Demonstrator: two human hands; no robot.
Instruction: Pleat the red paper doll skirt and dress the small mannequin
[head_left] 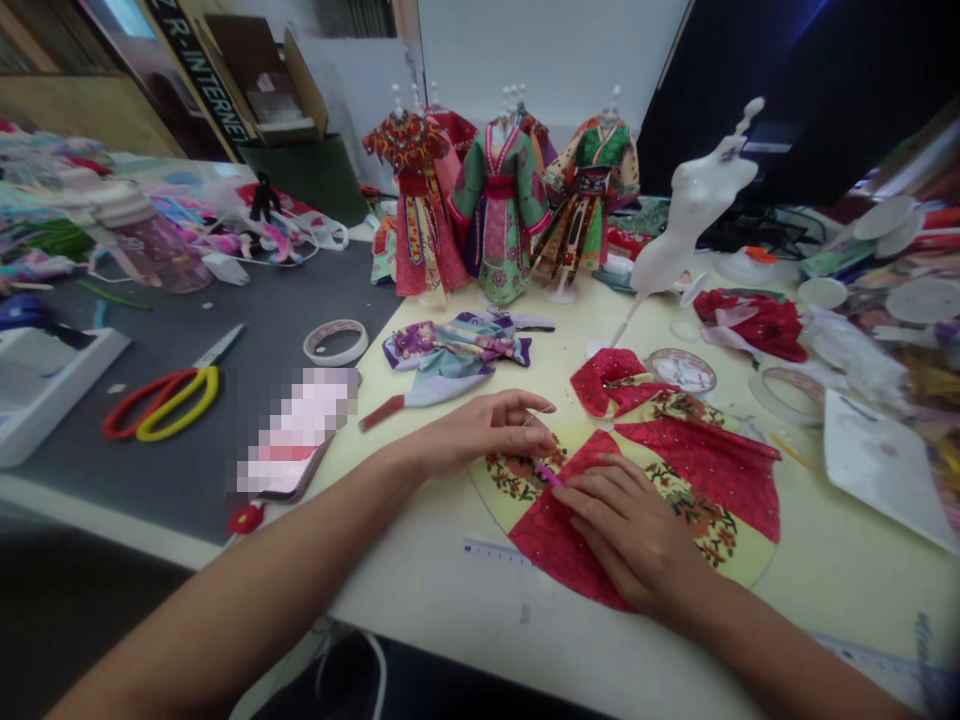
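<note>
A round red and yellow flowered paper skirt lies flat on the cream table in front of me. My right hand rests palm down on its red panel, fingers together and pressing it flat. My left hand hovers at the skirt's left edge with fingers curled in a pinch near a thin pink stick. A folded red bodice piece joins the skirt at the top.
Three dressed paper dolls stand at the back, with a bare white mannequin to their right. A purple folded garment, tape roll, red-yellow scissors and a phone lie to the left. Scraps and discs crowd the right.
</note>
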